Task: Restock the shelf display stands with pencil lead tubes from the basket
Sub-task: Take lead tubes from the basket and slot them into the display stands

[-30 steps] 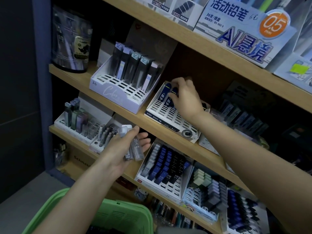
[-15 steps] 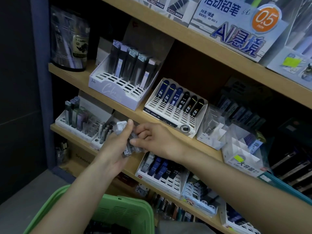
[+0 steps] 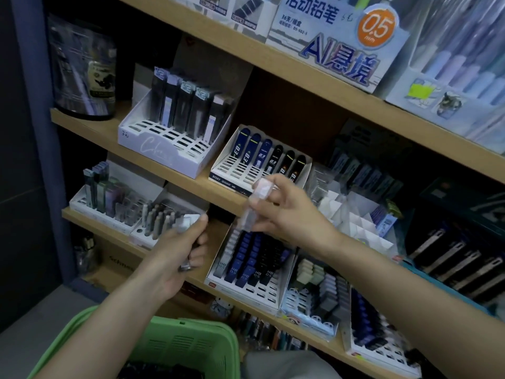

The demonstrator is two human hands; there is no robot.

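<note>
right hand [image 3: 289, 214] pinched clear plastic pencil lead tube with white cap [image 3: 246, 221]; tube tilted, cap uppermost, held in front of middle shelf edge, just below white slotted display stand of blue and black tubes [image 3: 235, 170]. left hand [image 3: 177, 250] clenched round small bunch of similar clear tubes [image 3: 188, 223], white cap poking out above thumb, dark ends showing below fingers. green perforated plastic basket [image 3: 185, 340] sat low under left forearm; contents dark, blurred. wooden shelves [image 3: 90, 124] carried more white stands.
</note>
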